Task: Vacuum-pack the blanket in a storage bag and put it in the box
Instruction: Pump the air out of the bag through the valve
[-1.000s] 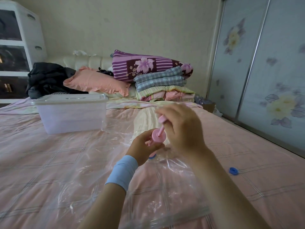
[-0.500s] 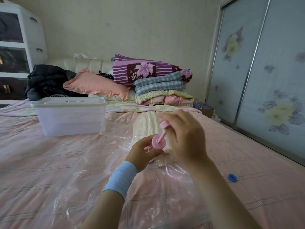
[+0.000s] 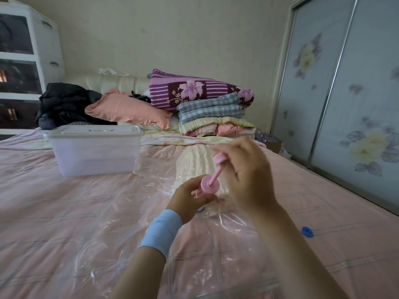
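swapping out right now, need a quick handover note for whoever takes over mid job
Left grip: holds the pink pump upright on the storage bag; the valve is hidden under it.
Right grip: pinches the pump handle, which is drawn out.
Blanket: cream, inside the clear bag on the bed.
Box: beyond the bag to the left, lid on.
Blue cap: loose on the bed, right side.
Done: blanket bagged, pump placed.
Left: the bag looks slack, so pump out the air, recap, open the box, put the pack in.
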Available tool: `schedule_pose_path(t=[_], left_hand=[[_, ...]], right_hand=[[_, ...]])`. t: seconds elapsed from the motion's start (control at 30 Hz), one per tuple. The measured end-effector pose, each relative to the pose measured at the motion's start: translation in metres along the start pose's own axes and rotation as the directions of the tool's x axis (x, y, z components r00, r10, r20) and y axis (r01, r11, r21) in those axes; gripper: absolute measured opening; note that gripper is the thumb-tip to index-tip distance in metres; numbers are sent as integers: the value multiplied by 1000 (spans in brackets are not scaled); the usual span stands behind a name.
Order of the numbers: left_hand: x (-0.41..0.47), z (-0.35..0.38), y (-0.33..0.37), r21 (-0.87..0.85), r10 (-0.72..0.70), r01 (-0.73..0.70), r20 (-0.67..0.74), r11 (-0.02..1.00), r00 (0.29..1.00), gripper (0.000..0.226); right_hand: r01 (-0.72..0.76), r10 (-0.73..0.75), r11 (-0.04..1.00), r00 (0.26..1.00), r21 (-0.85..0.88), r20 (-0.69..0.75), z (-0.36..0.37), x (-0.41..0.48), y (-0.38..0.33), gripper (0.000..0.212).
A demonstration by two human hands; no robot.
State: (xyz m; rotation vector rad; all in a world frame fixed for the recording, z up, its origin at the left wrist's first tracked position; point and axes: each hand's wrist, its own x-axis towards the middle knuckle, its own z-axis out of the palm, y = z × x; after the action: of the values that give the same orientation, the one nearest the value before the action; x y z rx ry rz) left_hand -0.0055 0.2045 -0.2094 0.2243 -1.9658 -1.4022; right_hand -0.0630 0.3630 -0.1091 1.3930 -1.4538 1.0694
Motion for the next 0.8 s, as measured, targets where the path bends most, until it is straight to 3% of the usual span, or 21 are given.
schedule_pose_path(t=[0.07, 0.13, 0.17, 0.23, 0.3, 0.33, 0.4, 0.5, 0.57, 0.63, 0.67, 0.73, 0.8], left_hand=[[1, 1, -1, 11, -1, 1, 8, 1000, 1000, 49], [1, 4, -3, 33, 5, -6, 20, 999, 1000, 50], [1, 6, -3, 31, 5, -5, 21, 1000, 1000, 50], [0, 6, -1, 9, -17, 17, 12, 1000, 1000, 43], [-2, 5, 0, -3, -30, 30, 14, 1000, 999, 34], [-2, 5, 1, 0, -30, 30, 17, 1000, 999, 34], [-2, 4, 0, 18, -17, 17, 8, 1000, 1000, 41], [-1, 1, -1, 46, 0, -1, 2, 999, 1000, 49], [-1, 1, -1, 31, -6, 5, 18, 1000, 1000, 48], [-2, 3, -1, 23, -17, 16, 32, 1000, 999, 47], [-2, 5, 1, 25, -17, 16, 34, 1000, 999, 46], [-3, 6, 3, 20, -19, 19, 28, 1000, 999, 40], [-5, 7, 4, 21, -25, 25, 21, 999, 999, 28]], right_hand=[[11, -8, 1000, 985, 14, -170, -13, 13, -6, 23], [-42, 41, 999, 976, -1, -214, -6, 6, -6, 26], [-74, 71, 997, 985, -11, -160, 3, -5, -4, 29], [-140, 145, 988, 985, -58, 92, 24, -33, 3, 34], [-155, 189, 979, 931, -130, 312, 35, -52, 9, 38], [-144, 186, 979, 918, -145, 350, 35, -51, 11, 39], [-75, 108, 989, 953, -125, 282, 23, -33, 9, 37], [25, -27, 999, 999, -37, -35, -5, 4, -4, 27], [37, -37, 999, 978, 0, -206, -16, 16, -9, 29], [-18, 14, 1000, 968, -13, -251, -7, 8, -8, 32], [-51, 45, 998, 978, -26, -204, 4, -4, -5, 31], [-126, 128, 990, 991, -65, 26, 27, -34, 2, 35], [-160, 182, 981, 954, -109, 238, 40, -54, 9, 37]])
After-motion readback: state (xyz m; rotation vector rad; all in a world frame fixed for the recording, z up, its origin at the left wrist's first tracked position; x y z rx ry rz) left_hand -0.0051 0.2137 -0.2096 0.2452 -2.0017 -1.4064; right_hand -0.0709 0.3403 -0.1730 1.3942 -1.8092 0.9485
